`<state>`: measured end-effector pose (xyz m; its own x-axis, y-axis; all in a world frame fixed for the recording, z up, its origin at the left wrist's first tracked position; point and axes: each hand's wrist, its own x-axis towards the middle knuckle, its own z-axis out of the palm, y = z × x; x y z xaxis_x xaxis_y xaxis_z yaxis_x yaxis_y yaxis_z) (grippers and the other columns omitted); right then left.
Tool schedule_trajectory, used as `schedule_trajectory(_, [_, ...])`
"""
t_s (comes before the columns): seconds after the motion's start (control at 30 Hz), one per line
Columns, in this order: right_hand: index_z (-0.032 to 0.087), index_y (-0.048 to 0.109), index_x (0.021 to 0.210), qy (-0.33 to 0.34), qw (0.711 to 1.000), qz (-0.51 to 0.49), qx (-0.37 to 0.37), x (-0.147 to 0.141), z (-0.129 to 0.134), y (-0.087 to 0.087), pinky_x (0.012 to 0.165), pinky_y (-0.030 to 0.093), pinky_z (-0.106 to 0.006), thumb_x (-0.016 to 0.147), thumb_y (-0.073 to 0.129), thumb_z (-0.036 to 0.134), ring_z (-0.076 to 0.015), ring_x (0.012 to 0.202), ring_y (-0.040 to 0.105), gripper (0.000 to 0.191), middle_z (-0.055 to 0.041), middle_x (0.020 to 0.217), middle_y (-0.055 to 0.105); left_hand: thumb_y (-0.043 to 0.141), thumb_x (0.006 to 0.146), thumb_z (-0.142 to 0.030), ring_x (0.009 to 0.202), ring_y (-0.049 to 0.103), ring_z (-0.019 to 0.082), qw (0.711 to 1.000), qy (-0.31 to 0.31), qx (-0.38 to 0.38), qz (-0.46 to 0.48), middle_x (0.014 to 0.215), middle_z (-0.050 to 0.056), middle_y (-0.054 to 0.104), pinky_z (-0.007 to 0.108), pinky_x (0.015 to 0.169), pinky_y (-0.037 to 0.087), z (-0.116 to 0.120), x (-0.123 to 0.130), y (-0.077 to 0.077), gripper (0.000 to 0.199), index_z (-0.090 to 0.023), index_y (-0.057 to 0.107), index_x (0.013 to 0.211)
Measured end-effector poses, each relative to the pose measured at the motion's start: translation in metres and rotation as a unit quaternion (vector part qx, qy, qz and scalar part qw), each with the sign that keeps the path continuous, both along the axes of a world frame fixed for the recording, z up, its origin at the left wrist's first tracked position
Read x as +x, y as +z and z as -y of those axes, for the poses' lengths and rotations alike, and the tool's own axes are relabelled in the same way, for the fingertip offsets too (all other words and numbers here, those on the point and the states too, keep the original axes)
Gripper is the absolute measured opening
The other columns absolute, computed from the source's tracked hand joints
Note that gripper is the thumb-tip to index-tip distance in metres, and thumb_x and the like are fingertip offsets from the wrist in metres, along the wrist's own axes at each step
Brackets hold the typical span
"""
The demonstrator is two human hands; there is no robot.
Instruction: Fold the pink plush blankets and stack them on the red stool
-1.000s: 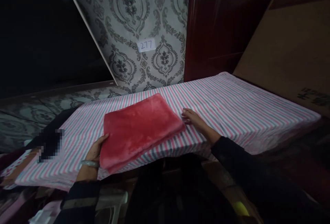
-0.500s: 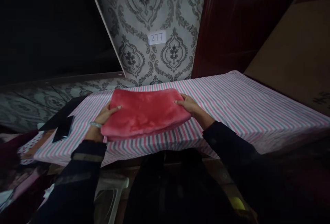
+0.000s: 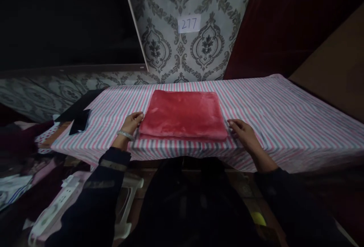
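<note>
A folded red plush cloth [image 3: 183,112] lies flat on a pink, grey and white striped tablecloth [image 3: 273,110]. Just off its left edge is my left hand [image 3: 133,122], fingers loosely bent and apart, with a bracelet at the wrist. To the right of the cloth, a small gap away, my right hand [image 3: 242,131] hovers low with its fingers slightly curled and nothing in them. The layers of the fold show along the cloth's near edge.
A dark phone [image 3: 80,122] lies at the table's left end. Behind the table stand a large black screen [image 3: 71,19] and a patterned wall with a paper marked 277 [image 3: 189,24]. A brown panel [image 3: 332,65] borders the right. A white power strip [image 3: 55,209] sits low at left.
The red plush cloth, held at both sides before, now rests on the striped tablecloth. Both hands have let go and moved outward from its edges. The view has shifted somewhat.
</note>
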<state>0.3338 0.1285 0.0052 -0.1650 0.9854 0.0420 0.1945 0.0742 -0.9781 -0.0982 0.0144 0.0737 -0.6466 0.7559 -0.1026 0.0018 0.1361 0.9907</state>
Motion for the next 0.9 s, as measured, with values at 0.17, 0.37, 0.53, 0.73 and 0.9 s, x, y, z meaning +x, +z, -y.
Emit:
schedule_trajectory(0.17, [0.022,0.069,0.107,0.031,0.997,0.068,-0.023,-0.002,0.025,0.006,0.047,0.046,-0.033,0.080,0.064,0.068,-0.0218,0.049,0.059,0.054,-0.0002,0.054,0.061,0.077,0.077,-0.046,0.042,0.047,0.011,0.994,-0.067,-0.018,-0.087,0.045,-0.004,0.052,0.021,0.043,0.035,0.046,0.009,-0.008,0.033,-0.018,0.063,0.067])
schedule_trajectory(0.37, [0.023,0.064,0.114,0.045,0.995,-0.033,-0.081,-0.016,0.033,0.019,0.048,0.053,-0.032,0.072,0.081,0.055,-0.0220,0.055,0.067,0.055,-0.0023,0.071,0.068,0.086,0.067,-0.045,0.042,0.053,0.012,0.997,-0.044,0.013,-0.057,0.055,-0.006,0.056,0.021,0.041,0.035,0.041,0.029,-0.010,0.038,-0.021,0.062,0.084])
schedule_trajectory(0.53, [0.024,0.066,0.113,0.078,0.991,-0.100,-0.043,-0.030,0.034,0.035,0.053,0.058,-0.033,0.061,0.089,0.040,-0.0210,0.072,0.066,0.059,-0.0047,0.103,0.070,0.086,0.064,-0.045,0.042,0.046,0.010,0.994,-0.091,0.004,-0.066,0.051,-0.006,0.051,0.021,0.040,0.033,0.034,0.029,-0.005,0.038,-0.021,0.058,0.068])
schedule_trajectory(0.73, [0.026,0.067,0.100,0.009,0.991,-0.111,0.080,-0.030,0.030,0.040,0.067,0.052,-0.033,0.066,0.082,0.045,-0.0197,0.073,0.060,0.042,0.0005,0.082,0.067,0.084,0.061,-0.055,0.039,0.042,0.009,0.995,-0.077,0.038,-0.042,0.046,-0.007,0.043,0.021,0.039,0.030,0.040,0.032,-0.016,0.048,-0.022,0.049,0.059])
schedule_trajectory(0.9, [0.024,0.062,0.073,0.053,0.998,-0.025,0.004,-0.019,0.034,0.013,0.056,0.042,-0.030,0.064,0.079,0.055,-0.0168,0.057,0.050,0.037,0.0033,0.059,0.055,0.080,0.066,-0.052,0.040,0.039,0.009,0.994,-0.096,-0.024,-0.056,0.044,-0.007,0.039,0.021,0.041,0.029,0.047,0.024,-0.031,0.047,-0.023,0.045,0.056])
